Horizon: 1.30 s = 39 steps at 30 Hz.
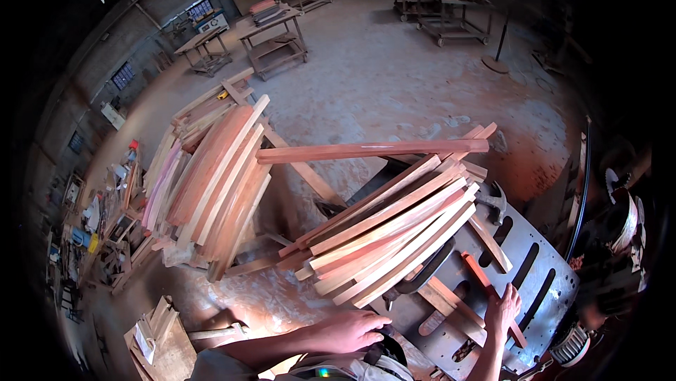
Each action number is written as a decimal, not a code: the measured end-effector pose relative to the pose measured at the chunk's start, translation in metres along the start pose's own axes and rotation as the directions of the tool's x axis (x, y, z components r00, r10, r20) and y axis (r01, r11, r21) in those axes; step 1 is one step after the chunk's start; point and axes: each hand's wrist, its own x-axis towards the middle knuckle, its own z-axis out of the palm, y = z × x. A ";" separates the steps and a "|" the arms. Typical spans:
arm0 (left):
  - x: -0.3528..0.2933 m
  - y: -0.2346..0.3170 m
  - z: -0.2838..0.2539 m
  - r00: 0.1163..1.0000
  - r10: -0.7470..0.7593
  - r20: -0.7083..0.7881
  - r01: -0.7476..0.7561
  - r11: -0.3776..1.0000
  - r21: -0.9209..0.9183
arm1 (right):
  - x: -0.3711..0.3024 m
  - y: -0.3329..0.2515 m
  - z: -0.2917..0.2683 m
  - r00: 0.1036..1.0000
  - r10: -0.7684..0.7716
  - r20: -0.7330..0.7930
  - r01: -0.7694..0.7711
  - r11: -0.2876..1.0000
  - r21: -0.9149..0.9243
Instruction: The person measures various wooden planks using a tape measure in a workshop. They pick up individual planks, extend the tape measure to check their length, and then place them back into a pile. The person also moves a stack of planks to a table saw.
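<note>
My right hand [503, 308] is closed on a reddish wooden strip [480, 272], which lies slantwise on a slotted metal machine table [546, 258]. My left hand [350, 332] is low in the middle, close to my body; its fingers curl at a dark rounded thing that I cannot make out. Ahead of my hands lies a stack of pale and reddish wooden strips [394, 229]. A black C-shaped clamp [431, 272] sits by the stack's near side. Beyond its right end, a claw hammer [496, 201] rests on the metal table. Shorter wood pieces [451, 305] lie beside the clamp.
A larger pile of wooden strips [218, 184] stands at the left, with a long reddish beam [373, 150] bridging both stacks. Scraps and tools clutter the left wall. Wheeled tables [273, 46] and a pedestal stand [496, 64] are farther back. A wooden board [172, 353] is at the lower left.
</note>
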 end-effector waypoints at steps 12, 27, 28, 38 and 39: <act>0.087 0.019 0.035 0.970 0.234 -0.063 -0.233 0.972 0.023 | 0.029 0.027 -0.007 0.906 -0.252 0.340 0.252 0.967 0.045; 0.251 0.084 0.200 0.860 0.362 0.358 -0.510 0.596 0.620 | -0.033 0.094 -0.096 0.927 -0.303 0.219 0.279 0.951 0.137; 0.254 0.088 0.206 0.848 0.380 0.368 -0.529 0.620 0.580 | -0.036 0.095 -0.113 0.947 -0.277 0.163 0.252 0.955 0.158; 0.260 0.106 0.321 0.840 0.428 0.335 -0.541 0.720 0.435 | -0.203 0.152 -0.197 0.862 0.507 -0.015 -0.347 0.612 0.711; 0.261 0.109 0.323 0.860 0.395 0.323 -0.501 0.772 0.392 | -0.214 0.154 -0.195 0.830 0.553 0.074 -0.438 0.562 0.701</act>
